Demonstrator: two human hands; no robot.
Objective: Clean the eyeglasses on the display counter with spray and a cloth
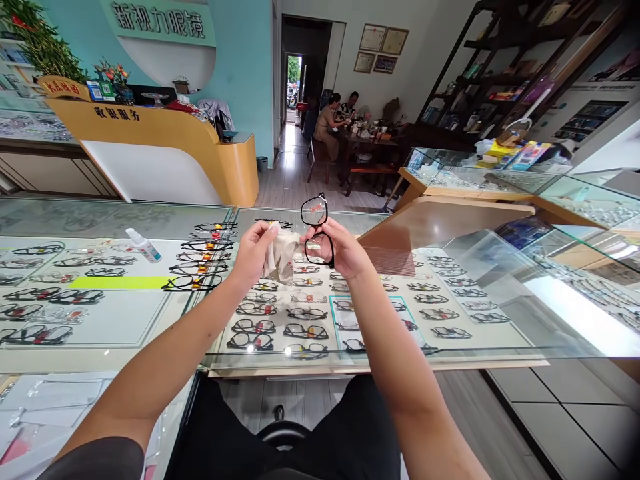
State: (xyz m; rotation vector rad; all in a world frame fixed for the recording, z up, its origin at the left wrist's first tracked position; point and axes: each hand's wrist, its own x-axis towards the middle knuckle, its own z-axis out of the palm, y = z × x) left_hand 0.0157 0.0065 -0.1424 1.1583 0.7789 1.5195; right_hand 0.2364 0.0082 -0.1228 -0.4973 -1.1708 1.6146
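The glasses [315,212] and cloth [281,257] are above the glass counter [380,367]. On its left half lie a spray bottle [143,245] and frames [197,267]; behind it, a reception desk [165,143].

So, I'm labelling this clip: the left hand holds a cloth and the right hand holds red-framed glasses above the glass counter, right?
Not quite. The head view shows the glasses in the right hand have black frames, not red. The left hand does hold a cloth, both above the glass counter.

Bright even indoor light, white glare on the glass counter [565,313], daylight in far doorway [293,70], fisheye-bent edges
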